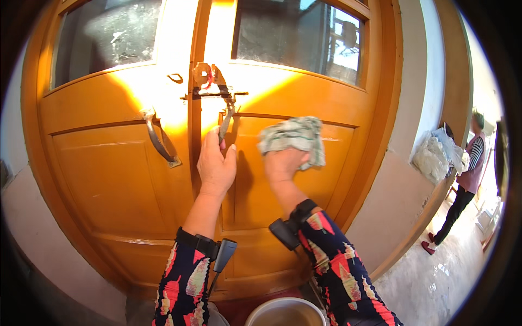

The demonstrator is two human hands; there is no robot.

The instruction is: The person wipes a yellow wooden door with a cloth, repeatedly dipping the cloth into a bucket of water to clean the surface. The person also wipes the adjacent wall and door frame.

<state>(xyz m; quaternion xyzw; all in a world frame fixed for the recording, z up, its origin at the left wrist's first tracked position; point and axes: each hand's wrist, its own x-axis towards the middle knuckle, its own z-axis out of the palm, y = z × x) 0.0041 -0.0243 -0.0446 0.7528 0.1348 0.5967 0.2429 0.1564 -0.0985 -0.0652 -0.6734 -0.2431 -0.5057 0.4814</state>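
A double wooden door [103,185] in orange-brown stands in front of me, with a glass pane in the upper part of each leaf. My left hand [215,167] is closed on the lower part of the curved metal door handle [227,120] on the right leaf. To its right, my right hand [285,164] grips a bunched pale cloth [293,135] with green-grey checks, held at the right leaf's panel. Its fingers are partly hidden by the cloth. Above the left hand sits a rusty latch with a sliding bolt [215,95].
A second handle [156,138] curves out from the left leaf. Below, between my forearms, a pale bucket [285,302] stands by the door. Plastic bags [434,157] hang at the wall on the right. Farther off, a person [472,168] in a pink vest stands on the pale floor.
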